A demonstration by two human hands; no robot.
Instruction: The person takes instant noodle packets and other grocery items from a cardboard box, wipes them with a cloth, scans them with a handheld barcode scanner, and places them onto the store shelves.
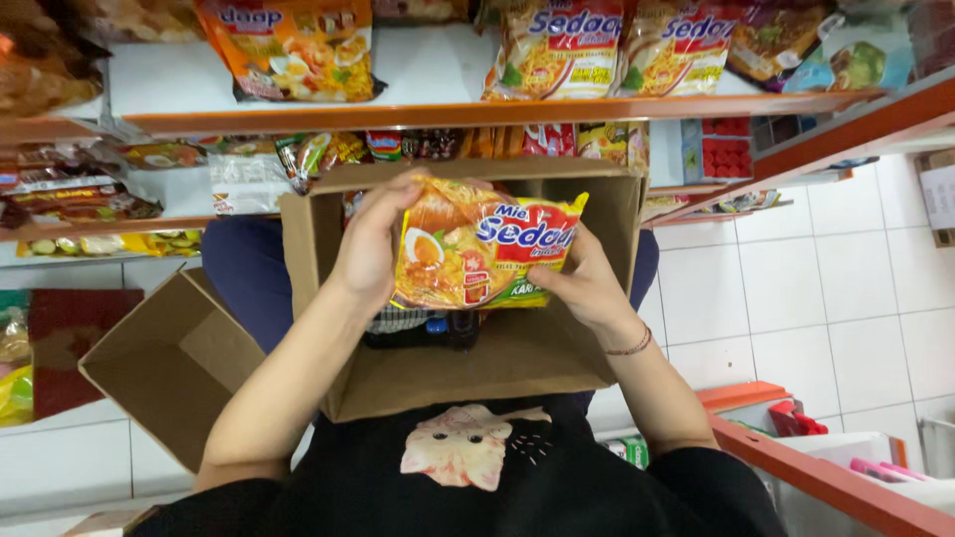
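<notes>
Basically, both hands hold one yellow noodle packet (484,246) just above the open cardboard box (477,368) on the person's lap. Left hand (373,244) has its grip closed around the packet's left edge, fingers curled over the top corner; right hand (587,283) has its grip closed on the lower right edge, thumb on the front. Two-sided hold keeps the thin packet flat and face-up, probably because it's floppy and would sag from one corner. Packet sits over the box mouth, clear of the flaps. Inside the box, under the packet, something dark with a striped bit shows, too hidden to tell what. A second, smaller cardboard box (174,363) lies open to the left, touching the lap area. Ahead: orange-edged shelf (477,111) with more noodle packets (562,50) lying on it, lower shelves packed with mixed snack packs (90,194). Box's far flap stands up between the hands and the lower shelf, so it partly blocks that row. White tiled floor (856,298) to the right, another orange shelf edge (836,477) near the right elbow.
</notes>
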